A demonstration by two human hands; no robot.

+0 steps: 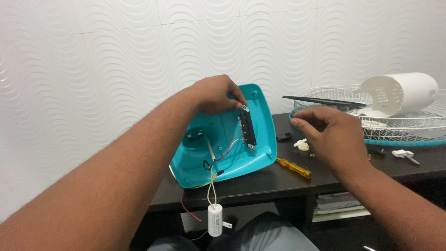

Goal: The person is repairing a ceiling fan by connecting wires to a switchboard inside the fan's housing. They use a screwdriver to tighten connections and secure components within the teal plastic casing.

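Observation:
A turquoise plastic fan base cover stands tilted on the dark table, its inside facing me. My left hand grips its top edge, fingertips at the black switch block mounted inside. Coloured wires run from the block down to a white cylindrical capacitor that hangs below the table edge. My right hand hovers over the table to the right, fingers curled together as if pinching something small; what it holds is hidden.
A yellow-handled screwdriver lies by the cover. Small white plastic parts and a small black piece sit near my right hand. A wire fan grille, a white motor housing and dark pliers handles are at the right. Books lie on a shelf below.

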